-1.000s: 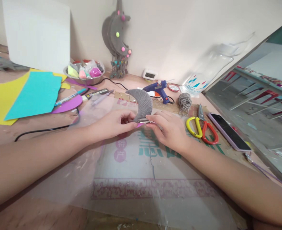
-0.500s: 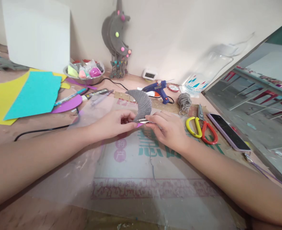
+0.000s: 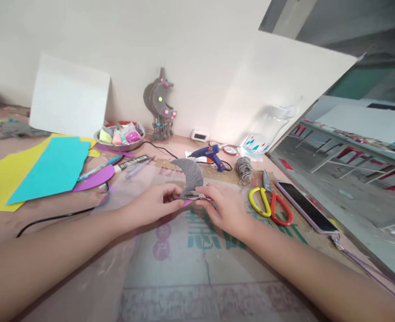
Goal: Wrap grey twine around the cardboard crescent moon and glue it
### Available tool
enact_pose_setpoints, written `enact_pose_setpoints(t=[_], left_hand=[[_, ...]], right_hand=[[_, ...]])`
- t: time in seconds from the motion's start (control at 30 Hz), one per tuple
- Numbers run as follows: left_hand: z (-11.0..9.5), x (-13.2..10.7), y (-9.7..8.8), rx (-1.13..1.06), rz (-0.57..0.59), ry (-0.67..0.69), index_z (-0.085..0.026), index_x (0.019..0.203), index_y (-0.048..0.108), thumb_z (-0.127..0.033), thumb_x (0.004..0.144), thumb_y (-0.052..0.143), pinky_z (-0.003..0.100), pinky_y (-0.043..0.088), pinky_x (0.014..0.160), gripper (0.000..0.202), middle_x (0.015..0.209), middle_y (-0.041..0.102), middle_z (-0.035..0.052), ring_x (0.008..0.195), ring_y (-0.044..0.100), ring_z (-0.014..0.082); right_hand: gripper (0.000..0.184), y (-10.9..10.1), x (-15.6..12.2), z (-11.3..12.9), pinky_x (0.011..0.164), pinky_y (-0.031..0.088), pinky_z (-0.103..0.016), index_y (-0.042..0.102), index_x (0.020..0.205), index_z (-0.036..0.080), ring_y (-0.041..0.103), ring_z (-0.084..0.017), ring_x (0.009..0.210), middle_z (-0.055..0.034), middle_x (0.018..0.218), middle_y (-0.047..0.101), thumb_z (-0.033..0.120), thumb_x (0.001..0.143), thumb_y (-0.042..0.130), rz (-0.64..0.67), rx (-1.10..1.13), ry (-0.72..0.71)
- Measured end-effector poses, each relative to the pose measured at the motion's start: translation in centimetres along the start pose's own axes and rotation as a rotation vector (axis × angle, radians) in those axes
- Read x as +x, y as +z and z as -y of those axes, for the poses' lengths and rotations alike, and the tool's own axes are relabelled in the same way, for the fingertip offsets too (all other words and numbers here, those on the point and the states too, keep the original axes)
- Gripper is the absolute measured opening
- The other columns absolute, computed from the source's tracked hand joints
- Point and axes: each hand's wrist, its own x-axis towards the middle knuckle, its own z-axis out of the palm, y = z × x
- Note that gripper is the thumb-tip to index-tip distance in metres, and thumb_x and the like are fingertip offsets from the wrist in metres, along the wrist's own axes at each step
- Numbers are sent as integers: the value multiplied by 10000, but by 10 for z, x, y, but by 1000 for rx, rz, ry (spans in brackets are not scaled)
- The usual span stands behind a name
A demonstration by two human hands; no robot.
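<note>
A crescent moon wound in grey yarn point(image 3: 193, 173) stands tilted between my hands, above the plastic-covered work surface. My left hand point(image 3: 163, 199) pinches its lower end between thumb and fingers. My right hand point(image 3: 222, 205) is closed on a small flat silver metal piece, perhaps a clip point(image 3: 193, 194), lying against that lower end. Under it a bit of purple sheet point(image 3: 188, 202) shows. My right fingertips partly hide the metal piece, so its full shape cannot be made out.
Behind the crescent lie a blue glue gun point(image 3: 212, 156) and a ball of grey yarn point(image 3: 244, 170). Scissors point(image 3: 271, 203) and a phone point(image 3: 306, 206) are on the right. Coloured sheets point(image 3: 49, 170), a bowl point(image 3: 130, 146) and a black cable point(image 3: 56, 218) occupy the left.
The camera view has tilted upward, so the table things sit lower in the picture. Both hands keep nearly the same hold on the crescent and the metal piece.
</note>
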Motion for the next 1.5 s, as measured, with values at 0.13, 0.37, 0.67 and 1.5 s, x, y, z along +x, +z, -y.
enact_pose_setpoints(t=[0.13, 0.37, 0.67, 1.5], left_hand=[[2, 0, 1, -27, 8, -19, -180, 867, 564, -512, 832, 525, 228, 321, 516, 337, 675, 484, -32, 588, 431, 110], [-3, -2, 2, 12, 1, 29, -178, 703, 479, -436, 843, 518, 218, 294, 526, 296, 628, 419, -47, 583, 394, 97], [-3, -2, 0, 73, 15, 80, -182, 666, 413, -391, 831, 514, 223, 272, 536, 284, 629, 357, -49, 578, 360, 90], [2, -2, -2, 136, -2, 107, -173, 630, 421, -382, 863, 495, 239, 254, 528, 322, 600, 363, -49, 567, 354, 86]], right_hand=[[198, -1, -3, 2, 685, 473, -310, 552, 1057, 182, 629, -186, 762, -73, 880, 681, 296, 904, 501, -26, 75, 119], [251, 5, -1, 2, 562, 399, -226, 454, 903, 215, 479, -108, 607, 43, 683, 467, 369, 792, 618, -105, 535, 531], [299, 3, 8, -3, 517, 265, -242, 515, 658, 176, 320, -92, 544, 40, 582, 356, 411, 843, 513, 35, 683, 553], [277, 4, 8, 2, 516, 266, -234, 528, 667, 172, 319, -88, 549, 36, 583, 360, 385, 845, 531, 23, 646, 530]])
